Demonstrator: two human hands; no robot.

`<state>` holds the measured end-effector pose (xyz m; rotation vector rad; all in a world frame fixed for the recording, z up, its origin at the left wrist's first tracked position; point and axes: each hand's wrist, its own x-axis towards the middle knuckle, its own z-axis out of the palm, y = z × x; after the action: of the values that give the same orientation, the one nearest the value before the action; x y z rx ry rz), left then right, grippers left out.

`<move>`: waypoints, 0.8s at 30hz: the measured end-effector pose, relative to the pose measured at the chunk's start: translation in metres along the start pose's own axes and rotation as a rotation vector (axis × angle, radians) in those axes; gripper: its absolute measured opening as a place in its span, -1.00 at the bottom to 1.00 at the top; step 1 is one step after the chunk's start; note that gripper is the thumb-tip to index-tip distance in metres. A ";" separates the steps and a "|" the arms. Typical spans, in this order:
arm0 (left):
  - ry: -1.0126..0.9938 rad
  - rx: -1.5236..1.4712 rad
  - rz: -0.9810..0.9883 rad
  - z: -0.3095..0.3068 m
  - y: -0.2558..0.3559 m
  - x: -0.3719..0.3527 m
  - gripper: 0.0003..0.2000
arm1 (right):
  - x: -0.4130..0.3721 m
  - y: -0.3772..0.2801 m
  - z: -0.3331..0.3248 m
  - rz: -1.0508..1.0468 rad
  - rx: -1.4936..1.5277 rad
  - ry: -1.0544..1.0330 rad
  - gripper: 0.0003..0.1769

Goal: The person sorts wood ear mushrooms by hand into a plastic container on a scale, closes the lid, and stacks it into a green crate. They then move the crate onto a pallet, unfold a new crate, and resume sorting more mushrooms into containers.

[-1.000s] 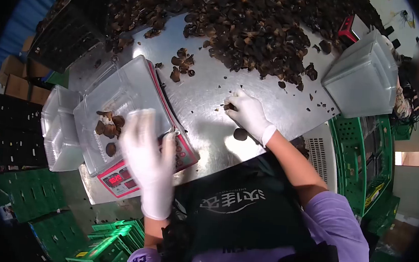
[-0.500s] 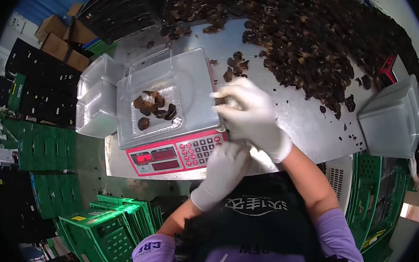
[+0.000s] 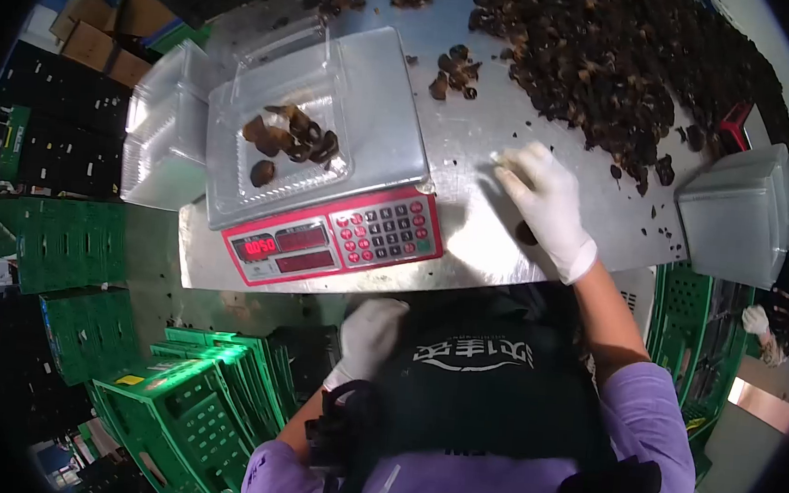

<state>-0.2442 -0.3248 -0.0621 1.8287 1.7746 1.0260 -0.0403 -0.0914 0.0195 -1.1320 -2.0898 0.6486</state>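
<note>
My right hand (image 3: 548, 208), in a white glove, is over the metal table to the right of the scale, its thumb and fingers loosely bent with a gap between the tips. A dark piece (image 3: 526, 233) shows just below its palm. My left hand (image 3: 372, 333), also gloved, hangs blurred in front of the apron, below the table edge; its fingers are smeared. On the red and grey scale (image 3: 382, 232) rests a clear plastic clamshell box (image 3: 233, 178) with its lid raised. Several brown wood ear mushrooms (image 3: 300, 132) lie inside it. The display reads about 0.050.
A large heap of wood ear mushrooms (image 3: 592, 86) covers the back right of the table (image 3: 482, 198). Stacked clear containers stand left (image 3: 168, 127) and right (image 3: 735, 213). Green crates (image 3: 186, 425) are on the floor at left. At far right is another person's gloved hand (image 3: 756, 319).
My hands, close together by the scale's right side before, have parted. The right moved right over the table; the left dropped below its edge. The view shifted, and the display reading differs.
</note>
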 end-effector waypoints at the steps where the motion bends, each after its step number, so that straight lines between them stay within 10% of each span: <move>1: 0.105 -0.049 -0.123 0.001 -0.006 -0.006 -0.80 | -0.022 0.019 -0.005 -0.024 -0.128 -0.022 -0.81; 15: -0.141 0.070 -0.343 0.022 -0.038 -0.020 -0.74 | -0.081 0.023 -0.006 0.325 -0.124 -0.117 -0.75; 21: 0.465 -0.796 -0.881 0.062 -0.066 -0.073 -0.86 | 0.004 -0.067 0.014 -0.053 0.299 -0.059 -0.74; 24: 0.436 -0.798 -0.910 0.057 -0.060 -0.066 -0.85 | 0.057 -0.108 0.035 -0.304 0.245 -0.039 -0.73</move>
<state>-0.2388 -0.3700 -0.1576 0.2655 1.7175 1.4455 -0.1463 -0.1006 0.0891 -0.6550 -2.0889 0.7563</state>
